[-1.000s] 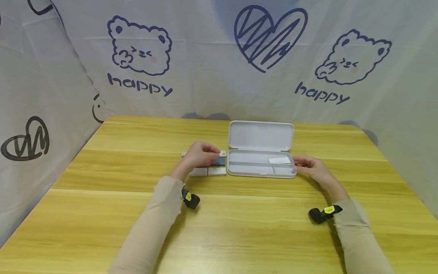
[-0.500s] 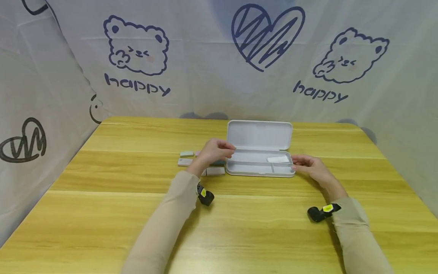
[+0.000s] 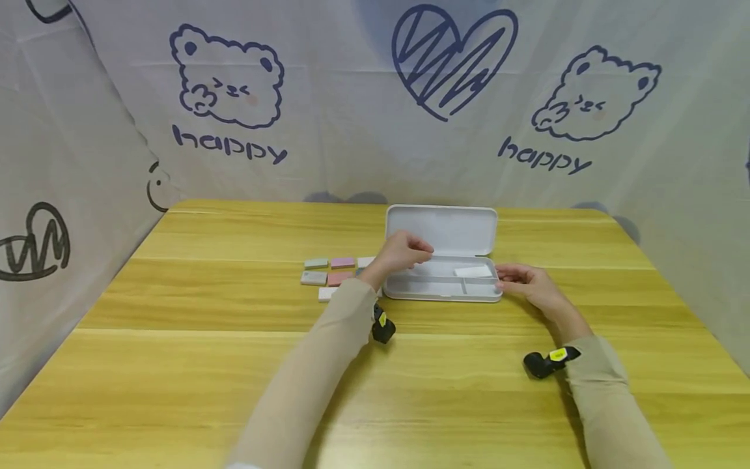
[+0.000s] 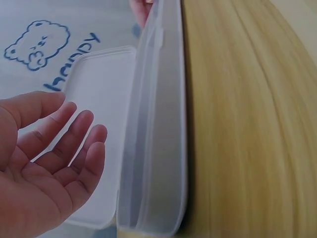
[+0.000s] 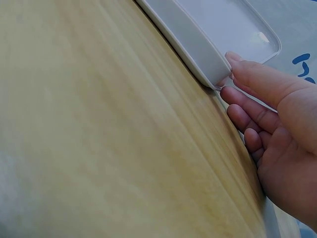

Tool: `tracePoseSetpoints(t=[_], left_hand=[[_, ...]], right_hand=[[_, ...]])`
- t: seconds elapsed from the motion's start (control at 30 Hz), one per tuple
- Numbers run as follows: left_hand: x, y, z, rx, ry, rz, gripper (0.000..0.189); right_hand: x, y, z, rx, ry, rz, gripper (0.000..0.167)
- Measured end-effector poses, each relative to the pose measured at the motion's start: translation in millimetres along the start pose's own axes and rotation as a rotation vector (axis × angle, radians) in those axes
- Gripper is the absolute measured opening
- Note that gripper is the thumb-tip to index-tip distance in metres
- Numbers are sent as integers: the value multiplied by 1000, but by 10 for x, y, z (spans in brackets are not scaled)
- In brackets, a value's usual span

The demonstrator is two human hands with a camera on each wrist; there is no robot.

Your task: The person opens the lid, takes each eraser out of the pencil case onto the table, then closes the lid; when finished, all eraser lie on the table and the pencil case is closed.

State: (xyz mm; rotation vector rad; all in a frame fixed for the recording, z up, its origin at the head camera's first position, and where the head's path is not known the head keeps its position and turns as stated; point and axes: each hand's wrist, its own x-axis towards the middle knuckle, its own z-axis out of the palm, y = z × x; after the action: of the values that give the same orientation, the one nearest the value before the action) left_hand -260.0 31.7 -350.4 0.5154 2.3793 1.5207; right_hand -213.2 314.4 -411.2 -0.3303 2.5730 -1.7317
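Note:
A white pencil case (image 3: 442, 299) lies on the table with its lid (image 3: 451, 228) raised at the back. Dividers split its inside, and one white block (image 3: 473, 271) rests in the rear compartment at the right. My left hand (image 3: 404, 251) hovers over the left part of the case. In the left wrist view its fingers (image 4: 79, 131) are loosely bent, thumb close to the index fingertip, and no object shows between them. My right hand (image 3: 532, 284) pinches the case's right end, thumb (image 5: 242, 69) at the rim and fingertips against the outside.
Left of the case, small blocks lie in rows: green (image 3: 316, 264), pink (image 3: 342, 262), grey (image 3: 314, 278), red (image 3: 340, 279) and white ones (image 3: 325, 294). My left forearm covers some. A printed white cloth (image 3: 340, 143) hangs behind the table.
My left hand has moved right, from above the blocks to over the case, uncovering the green, pink, grey and red blocks. My right hand stays at the case's right end.

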Motion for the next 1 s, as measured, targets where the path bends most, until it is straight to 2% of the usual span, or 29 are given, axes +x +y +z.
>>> tracePoseSetpoints(t=[0.27,0.43,0.8,1.0], left_hand=[[127,31,194,68,3,-17,16],[162,37,278,96,-2,-13,15],[210,4,394,100,-41,-49,20],[185,26,428,128,-68,-56,23]], right_hand=[[2,-8,-3,-12,9,4,43],[4,-16,-3,-14,9,10,43],[14,2,-6,-9,8,-15,43],[14,5,-20,-4,-2,20,43]])
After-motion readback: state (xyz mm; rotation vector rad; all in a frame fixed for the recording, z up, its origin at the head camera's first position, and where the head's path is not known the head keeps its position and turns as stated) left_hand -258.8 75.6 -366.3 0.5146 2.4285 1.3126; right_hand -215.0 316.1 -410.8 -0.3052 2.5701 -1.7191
